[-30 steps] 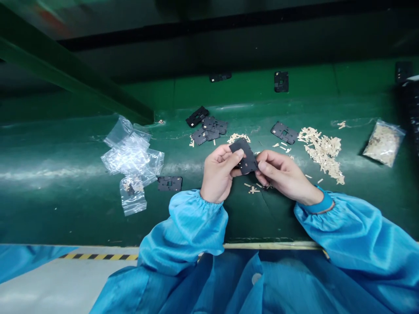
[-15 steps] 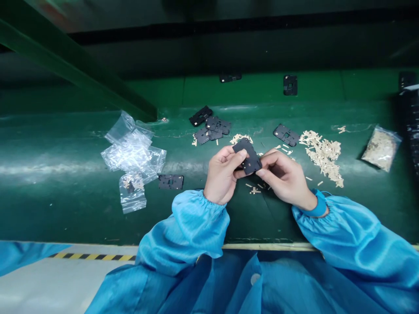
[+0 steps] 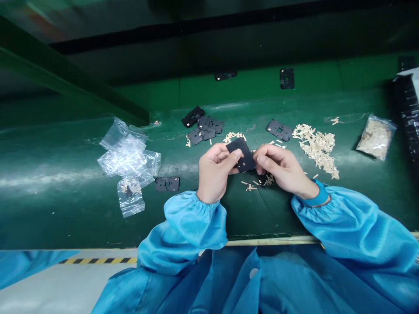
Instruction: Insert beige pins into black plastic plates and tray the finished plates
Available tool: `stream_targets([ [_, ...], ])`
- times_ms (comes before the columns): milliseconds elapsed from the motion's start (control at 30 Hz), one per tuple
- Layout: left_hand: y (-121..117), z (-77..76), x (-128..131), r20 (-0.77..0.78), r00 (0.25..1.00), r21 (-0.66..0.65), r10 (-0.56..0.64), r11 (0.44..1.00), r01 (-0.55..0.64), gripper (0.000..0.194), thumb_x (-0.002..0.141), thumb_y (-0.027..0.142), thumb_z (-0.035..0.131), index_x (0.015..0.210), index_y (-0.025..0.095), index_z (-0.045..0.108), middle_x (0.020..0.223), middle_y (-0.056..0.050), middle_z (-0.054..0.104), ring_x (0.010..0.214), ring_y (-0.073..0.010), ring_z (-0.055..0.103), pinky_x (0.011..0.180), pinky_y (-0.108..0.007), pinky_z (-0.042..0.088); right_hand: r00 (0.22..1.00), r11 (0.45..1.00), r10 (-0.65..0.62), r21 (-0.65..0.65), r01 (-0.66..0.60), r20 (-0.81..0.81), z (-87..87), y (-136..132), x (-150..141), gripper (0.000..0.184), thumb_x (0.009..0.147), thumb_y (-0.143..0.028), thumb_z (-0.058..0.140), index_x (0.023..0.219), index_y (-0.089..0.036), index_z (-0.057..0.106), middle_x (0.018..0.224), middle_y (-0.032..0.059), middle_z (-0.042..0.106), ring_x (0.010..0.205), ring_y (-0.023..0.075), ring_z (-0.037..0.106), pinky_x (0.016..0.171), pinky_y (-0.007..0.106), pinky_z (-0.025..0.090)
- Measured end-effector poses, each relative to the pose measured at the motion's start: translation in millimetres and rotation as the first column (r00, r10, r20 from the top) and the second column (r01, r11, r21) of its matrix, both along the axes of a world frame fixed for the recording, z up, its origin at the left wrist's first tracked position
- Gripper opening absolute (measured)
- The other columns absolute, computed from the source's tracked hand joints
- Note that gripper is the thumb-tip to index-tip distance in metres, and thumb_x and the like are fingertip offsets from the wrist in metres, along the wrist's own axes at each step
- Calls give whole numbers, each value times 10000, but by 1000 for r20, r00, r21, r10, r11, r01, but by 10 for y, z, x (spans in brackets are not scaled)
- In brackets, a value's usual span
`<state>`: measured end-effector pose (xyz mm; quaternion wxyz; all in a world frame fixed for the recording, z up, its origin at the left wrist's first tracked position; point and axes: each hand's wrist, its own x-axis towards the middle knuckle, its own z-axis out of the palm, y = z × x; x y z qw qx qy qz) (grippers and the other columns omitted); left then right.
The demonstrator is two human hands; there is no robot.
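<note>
Both my hands hold a black perforated plate above the green work surface. My left hand pinches its upper left part, with the thumb lying on top. My right hand grips its lower right edge with the fingertips. Small beige strips lie scattered just below my right fingers. A black plate sits beyond my right hand, next to a heap of beige strips. Part of the held plate is hidden by my fingers.
Several black plates lie stacked beyond my hands. To the left are crumpled clear plastic bags, a small bag and a single plate. A bag of beige strips lies at right. More plates stand on a green back panel.
My hands have drawn slightly closer together and the held plate has turned a little. The whole scene has shifted slightly in view.
</note>
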<state>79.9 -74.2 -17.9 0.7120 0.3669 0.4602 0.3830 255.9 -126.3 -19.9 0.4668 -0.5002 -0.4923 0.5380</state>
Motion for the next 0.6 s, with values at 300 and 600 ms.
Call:
stream_targets([
  [300, -30, -56, 26, -102, 991, 101, 84, 992, -74, 293, 783, 418, 837, 928, 203, 700, 824, -3, 790, 696, -141, 754, 553, -196, 592, 911, 960, -117, 278, 2, 395, -85, -40, -34, 119, 948, -342, 693, 966, -236, 642, 874, 41, 626, 760, 190, 563, 668, 334, 452],
  [600, 1, -7, 22, -35, 996, 65, 82, 995, -80, 285, 771, 407, 838, 899, 196, 695, 799, -4, 778, 678, -141, 741, 564, -216, 610, 996, 999, 22, 43, -26, 88, -27, -29, 49, 229, 1005, -428, 619, 1066, -223, 703, 873, 33, 640, 733, 163, 606, 672, 318, 483],
])
